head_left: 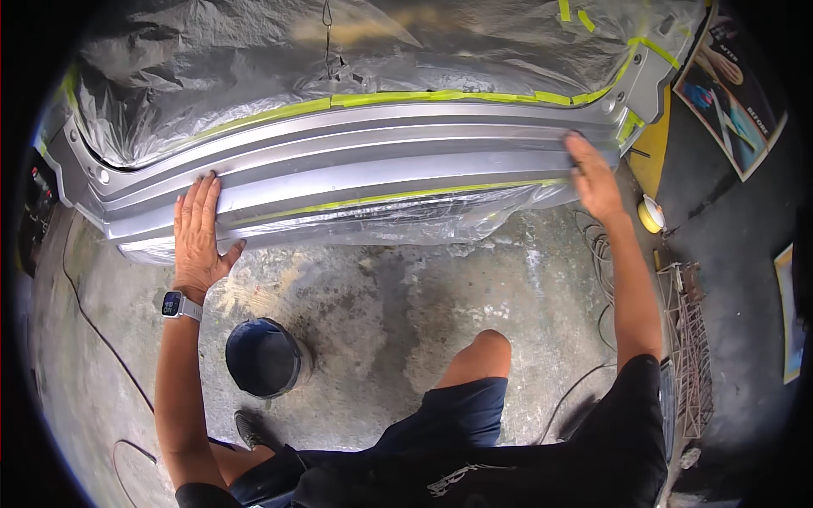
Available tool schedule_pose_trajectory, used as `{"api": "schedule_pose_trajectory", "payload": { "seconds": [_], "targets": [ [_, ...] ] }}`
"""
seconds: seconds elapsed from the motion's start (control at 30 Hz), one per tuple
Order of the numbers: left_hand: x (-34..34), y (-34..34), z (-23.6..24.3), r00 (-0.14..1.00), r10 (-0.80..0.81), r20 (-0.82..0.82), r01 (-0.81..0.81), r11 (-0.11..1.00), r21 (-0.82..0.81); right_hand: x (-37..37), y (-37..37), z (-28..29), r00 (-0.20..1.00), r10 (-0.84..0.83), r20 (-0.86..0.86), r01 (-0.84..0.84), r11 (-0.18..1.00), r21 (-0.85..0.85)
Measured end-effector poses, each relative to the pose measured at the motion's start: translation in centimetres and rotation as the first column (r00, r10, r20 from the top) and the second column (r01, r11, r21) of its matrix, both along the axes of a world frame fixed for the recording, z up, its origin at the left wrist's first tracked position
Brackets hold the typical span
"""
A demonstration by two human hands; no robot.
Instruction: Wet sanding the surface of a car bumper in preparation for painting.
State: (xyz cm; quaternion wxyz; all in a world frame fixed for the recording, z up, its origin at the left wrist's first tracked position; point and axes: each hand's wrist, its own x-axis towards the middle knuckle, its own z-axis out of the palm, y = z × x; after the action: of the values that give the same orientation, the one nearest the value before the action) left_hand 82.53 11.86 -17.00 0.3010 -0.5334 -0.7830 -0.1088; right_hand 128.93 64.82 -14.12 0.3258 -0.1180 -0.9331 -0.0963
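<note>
Two bare hands are working across a long silver vehicle panel (364, 169), which is curving from side to side above a stained concrete floor (364, 296). The left hand (199, 233) is lying flat near the panel's left end, its fingers extending close together and its thumb pointing outward. The right hand (597, 186) is blurring near the panel's right end, its fingers bending; whether they are pinching anything cannot be told. Pale lettering is showing on a dark poster (737, 93) beyond the panel's upper right corner, and a square-faced watch (172, 305) on the left wrist is displaying lit figures. A white graphic is marking the person's black shirt (525, 474). Crinkled, translucent plastic sheeting (254, 76) is covering the area above the panel's upper edge, where yellow-green tape (389, 99) is running in overlapping strips. Smooth horizontal ridges are catching the light along the metallic-looking surface. A round, dark-lined bucket (303, 360) is standing on the floor below the panel's lower edge, nearer the left end.
</note>
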Motion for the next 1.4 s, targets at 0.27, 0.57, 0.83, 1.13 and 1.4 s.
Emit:
{"api": "schedule_pose_trajectory", "payload": {
  "seconds": [0.27, 0.57, 0.83, 1.13, 1.4],
  "targets": [
    [0.5, -0.7, 1.1, 0.993, -0.065, 0.099, 0.067, 0.998, -0.019, -8.9, -9.4, -2.7, 0.997, -0.039, -0.064, 0.035, 0.998, -0.057],
    [-0.8, -1.3, 0.8, 0.996, -0.055, 0.071, 0.060, 0.996, -0.071, -33.5, -35.1, 0.4, 0.935, 0.229, 0.270, -0.256, 0.964, 0.069],
    [-4.5, -7.2, -0.5, 0.983, 0.097, 0.158, -0.102, 0.995, 0.024, -26.6, -28.7, -1.4, 0.947, 0.309, 0.091, -0.307, 0.951, -0.038],
    [-4.5, -6.7, -2.7, 0.980, 0.161, 0.116, -0.172, 0.981, 0.089, -17.4, -23.2, -5.5, 0.989, 0.129, 0.076, -0.141, 0.974, 0.177],
    [-4.3, -7.0, -2.0, 0.986, 0.114, 0.126, -0.122, 0.990, 0.064, -36.3, -37.0, -4.0, 0.913, 0.340, 0.226, -0.408, 0.760, 0.506]
  ]
}}
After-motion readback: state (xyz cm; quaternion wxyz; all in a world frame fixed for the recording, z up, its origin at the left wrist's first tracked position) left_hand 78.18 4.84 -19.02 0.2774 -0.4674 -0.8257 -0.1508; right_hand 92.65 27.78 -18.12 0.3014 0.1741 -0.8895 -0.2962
